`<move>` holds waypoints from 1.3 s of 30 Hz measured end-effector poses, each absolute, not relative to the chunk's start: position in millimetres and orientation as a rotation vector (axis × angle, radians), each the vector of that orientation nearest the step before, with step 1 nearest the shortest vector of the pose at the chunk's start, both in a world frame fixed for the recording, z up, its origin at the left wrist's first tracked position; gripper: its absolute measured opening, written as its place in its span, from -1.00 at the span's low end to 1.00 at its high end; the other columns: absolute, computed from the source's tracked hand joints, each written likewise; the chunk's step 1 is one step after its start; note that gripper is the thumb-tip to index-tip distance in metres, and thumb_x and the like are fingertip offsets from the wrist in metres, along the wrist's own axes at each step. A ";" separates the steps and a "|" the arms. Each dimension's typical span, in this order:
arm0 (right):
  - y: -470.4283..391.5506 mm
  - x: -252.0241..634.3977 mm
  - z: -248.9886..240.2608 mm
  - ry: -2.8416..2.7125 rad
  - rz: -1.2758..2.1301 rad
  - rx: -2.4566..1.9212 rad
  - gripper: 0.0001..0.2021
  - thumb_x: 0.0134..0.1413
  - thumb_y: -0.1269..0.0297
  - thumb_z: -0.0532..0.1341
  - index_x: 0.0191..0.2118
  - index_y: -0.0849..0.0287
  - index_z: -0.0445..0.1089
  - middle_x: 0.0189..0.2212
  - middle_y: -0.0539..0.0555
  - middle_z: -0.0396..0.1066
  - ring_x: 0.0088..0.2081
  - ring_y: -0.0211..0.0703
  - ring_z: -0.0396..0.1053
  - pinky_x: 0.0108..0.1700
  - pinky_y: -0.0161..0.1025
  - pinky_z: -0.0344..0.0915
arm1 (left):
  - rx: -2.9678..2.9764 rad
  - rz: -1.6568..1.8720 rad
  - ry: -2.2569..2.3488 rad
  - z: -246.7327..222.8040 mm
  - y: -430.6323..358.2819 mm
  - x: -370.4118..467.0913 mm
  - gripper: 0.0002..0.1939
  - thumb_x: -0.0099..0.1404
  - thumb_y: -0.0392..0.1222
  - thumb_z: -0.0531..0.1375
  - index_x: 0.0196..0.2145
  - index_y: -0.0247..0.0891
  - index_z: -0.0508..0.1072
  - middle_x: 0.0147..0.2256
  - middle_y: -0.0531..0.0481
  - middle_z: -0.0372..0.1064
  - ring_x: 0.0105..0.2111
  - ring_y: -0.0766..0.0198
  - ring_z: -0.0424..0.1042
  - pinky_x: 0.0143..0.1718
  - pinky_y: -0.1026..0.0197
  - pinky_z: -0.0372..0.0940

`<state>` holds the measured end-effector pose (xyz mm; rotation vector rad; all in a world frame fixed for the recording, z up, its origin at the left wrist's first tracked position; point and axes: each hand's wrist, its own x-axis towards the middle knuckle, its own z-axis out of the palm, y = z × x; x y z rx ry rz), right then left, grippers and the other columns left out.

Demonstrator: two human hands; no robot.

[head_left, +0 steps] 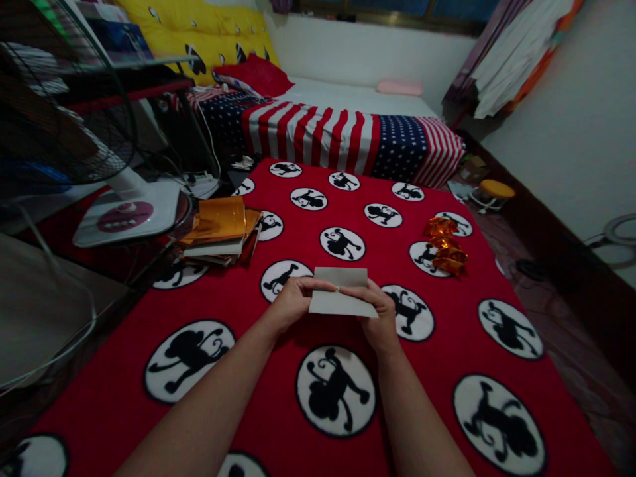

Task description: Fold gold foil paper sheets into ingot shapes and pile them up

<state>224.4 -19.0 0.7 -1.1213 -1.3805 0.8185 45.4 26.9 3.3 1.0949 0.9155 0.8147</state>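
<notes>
A pale sheet of paper, bent along a crease across its middle, is held above the red blanket. My left hand grips its left side and my right hand its right. Both index fingers lie along the crease, their tips meeting near the centre; the thumbs are hidden. To the left, beyond my left hand, lies an untidy stack of orange-gold foil paper with pale sheets in it. Several shiny folded orange foil pieces sit at the right of the blanket.
A fan with a white base stands at the left beside a cluttered desk. A bed with a flag-patterned cover is at the back. On the right floor are a small orange-topped stool and coiled cable.
</notes>
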 end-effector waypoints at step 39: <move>-10.4 226.4 -6.8 -1.153 0.879 -1.313 -0.78 -0.16 0.22 0.38 -0.58 0.16 0.36 -0.48 -0.01 0.36 -0.42 -0.23 0.31 -0.39 -0.31 0.27 | 1.053 0.890 0.972 -2.7 31.8 46.3 -0.61 0.01 0.03 0.35 -0.35 -0.39 0.59 -0.38 -0.08 0.53 -0.36 0.20 0.48 -0.25 0.21 0.38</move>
